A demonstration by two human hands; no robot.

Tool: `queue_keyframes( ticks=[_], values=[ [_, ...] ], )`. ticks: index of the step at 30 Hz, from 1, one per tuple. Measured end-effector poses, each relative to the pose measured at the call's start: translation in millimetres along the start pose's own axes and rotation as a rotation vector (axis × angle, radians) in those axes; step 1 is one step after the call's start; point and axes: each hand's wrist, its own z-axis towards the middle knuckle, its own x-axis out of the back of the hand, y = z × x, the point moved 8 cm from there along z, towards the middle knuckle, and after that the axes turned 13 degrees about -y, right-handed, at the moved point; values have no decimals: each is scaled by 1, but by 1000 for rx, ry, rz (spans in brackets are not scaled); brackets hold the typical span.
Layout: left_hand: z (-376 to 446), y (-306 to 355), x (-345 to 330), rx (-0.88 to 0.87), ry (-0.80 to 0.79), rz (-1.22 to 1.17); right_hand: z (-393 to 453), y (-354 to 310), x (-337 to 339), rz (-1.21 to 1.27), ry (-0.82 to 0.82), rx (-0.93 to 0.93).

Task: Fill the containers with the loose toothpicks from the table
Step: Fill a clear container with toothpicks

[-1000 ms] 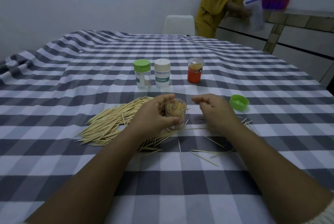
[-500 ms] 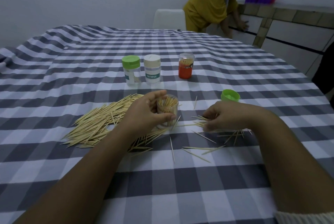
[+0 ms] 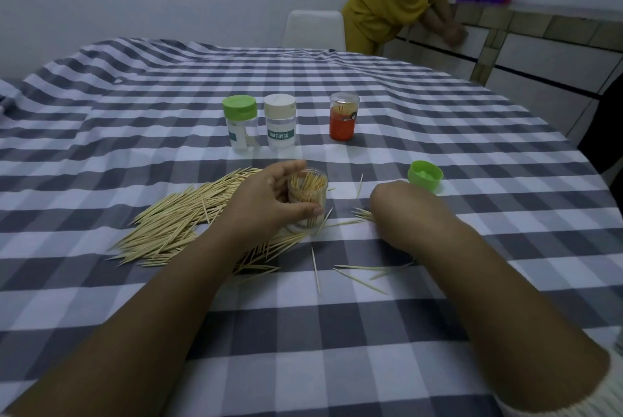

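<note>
Three capped containers, one labelled "TOOTHPICK", are stood behind the open container gripped by the left hand; the right hand, beside it, is curled over loose toothpicks, grip unclear.

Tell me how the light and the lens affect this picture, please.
Head view: dim, bluish, even light, no glare; wide-angle lens bends the checked tablecloth stripes; TOOTHPICK label on the white-capped container reads clearly; right hand fingers hidden, so its grip cannot be judged.
</note>
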Motion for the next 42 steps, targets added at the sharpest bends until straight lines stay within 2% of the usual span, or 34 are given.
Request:
queue_keyframes(
  ticks=[4, 10, 14, 16, 19, 24, 27, 31, 36, 42],
  values=[
    [2, -1, 0, -6, 4, 5, -11, -17, 0, -90, 204, 21],
    [3, 0, -1, -18, 2, 9, -6, -23, 0, -74, 317, 29],
    [2, 1, -1, -21, 3, 22, 3, -22, -1, -38, 337, 49],
    [3, 2, -1, -23, 4, 25, 9, -18, 3, 74, 335, 69],
    [3, 1, -1, -23, 2, 22, 18, -2, 8, 392, 320, 106],
    [4, 1, -3, -25, 13, 6, 15, 11, 14, 979, 370, 305],
    [3, 2, -4, -31, 16, 7, 14, 8, 15, 1238, 376, 391],
    [4, 2, -4, -31, 15, 21, 14, 3, 17, 1408, 424, 440],
    [4, 0, -4, -29, 18, 13, 9, 3, 25, 1439, 510, 451],
    [3, 2, -5, -33, 10, 7, 4, -8, 35, 1650, 453, 622]
  ],
)
